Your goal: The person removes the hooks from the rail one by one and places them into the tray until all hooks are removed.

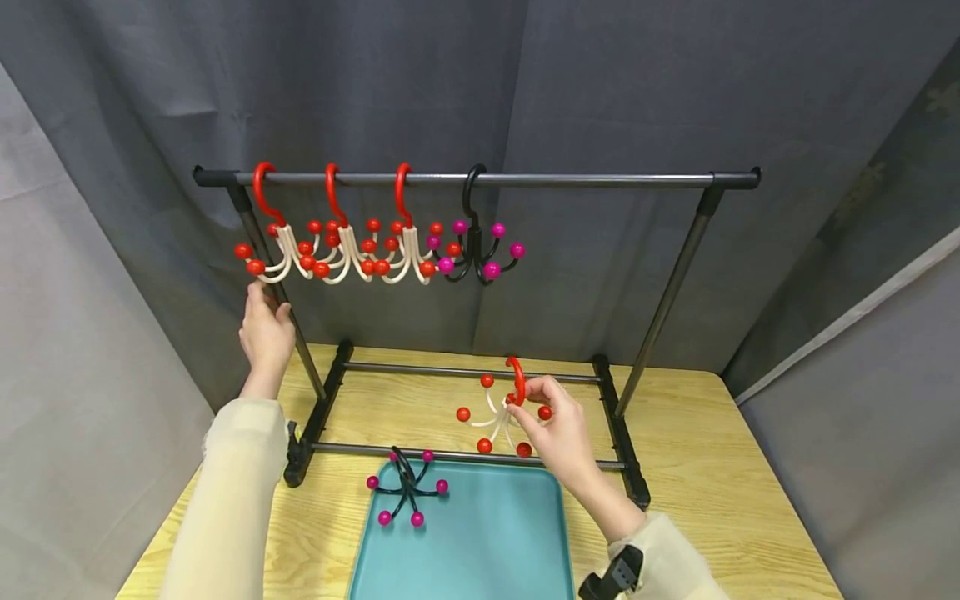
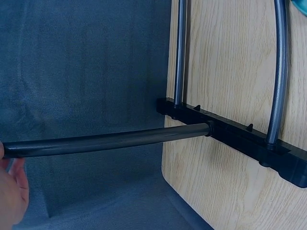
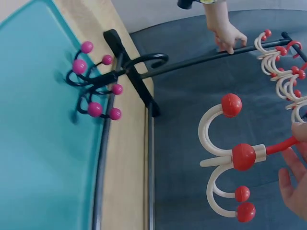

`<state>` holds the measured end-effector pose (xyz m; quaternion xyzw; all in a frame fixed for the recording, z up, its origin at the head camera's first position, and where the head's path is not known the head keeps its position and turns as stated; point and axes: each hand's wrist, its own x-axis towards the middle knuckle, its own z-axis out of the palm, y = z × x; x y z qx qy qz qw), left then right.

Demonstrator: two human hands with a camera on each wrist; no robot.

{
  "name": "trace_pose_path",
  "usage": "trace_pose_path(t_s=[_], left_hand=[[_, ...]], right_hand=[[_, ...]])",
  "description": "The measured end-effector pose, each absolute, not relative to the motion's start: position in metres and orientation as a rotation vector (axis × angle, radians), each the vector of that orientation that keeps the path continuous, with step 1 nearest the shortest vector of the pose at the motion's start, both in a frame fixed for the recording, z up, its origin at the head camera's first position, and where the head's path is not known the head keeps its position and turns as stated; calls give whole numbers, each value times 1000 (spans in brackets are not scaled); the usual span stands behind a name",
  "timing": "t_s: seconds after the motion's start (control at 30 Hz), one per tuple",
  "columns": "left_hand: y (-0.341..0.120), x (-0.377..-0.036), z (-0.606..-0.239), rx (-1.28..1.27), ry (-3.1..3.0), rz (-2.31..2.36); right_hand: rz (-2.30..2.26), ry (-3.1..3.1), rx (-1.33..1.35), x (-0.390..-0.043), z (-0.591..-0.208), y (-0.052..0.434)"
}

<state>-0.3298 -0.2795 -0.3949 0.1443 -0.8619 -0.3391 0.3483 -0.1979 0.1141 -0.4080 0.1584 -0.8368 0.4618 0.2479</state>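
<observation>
My right hand (image 1: 527, 402) pinches the red hook of a white hanger with red ball tips (image 1: 495, 414) and holds it above the rack's base, just beyond the teal tray (image 1: 487, 550). In the right wrist view the same hanger (image 3: 230, 158) hangs sideways from my fingers (image 3: 293, 184). A black hanger with magenta balls (image 1: 407, 492) lies on the tray's far left corner. My left hand (image 1: 266, 304) grips the rack's left upright post (image 1: 300, 350); the left wrist view shows that post (image 2: 105, 141) and a bit of my palm (image 2: 12, 189).
On the rack's top bar (image 1: 600, 178) hang three white and red hangers (image 1: 341, 250) and one black and magenta hanger (image 1: 476, 246), all at its left half. The rack stands on a wooden table (image 1: 712, 467) with grey curtains on three sides.
</observation>
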Motion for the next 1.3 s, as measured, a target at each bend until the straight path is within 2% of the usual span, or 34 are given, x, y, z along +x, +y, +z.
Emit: trace_pose_path(t_s=[0.63,1.3], left_hand=[[-280,-330,-395,374,-2245,-905],[-282,-331,-397,372,-2237,-897]], right_hand=[[1493,-2444,307,-191,-466,86],[1450,-2510,384,-186,-516,60]])
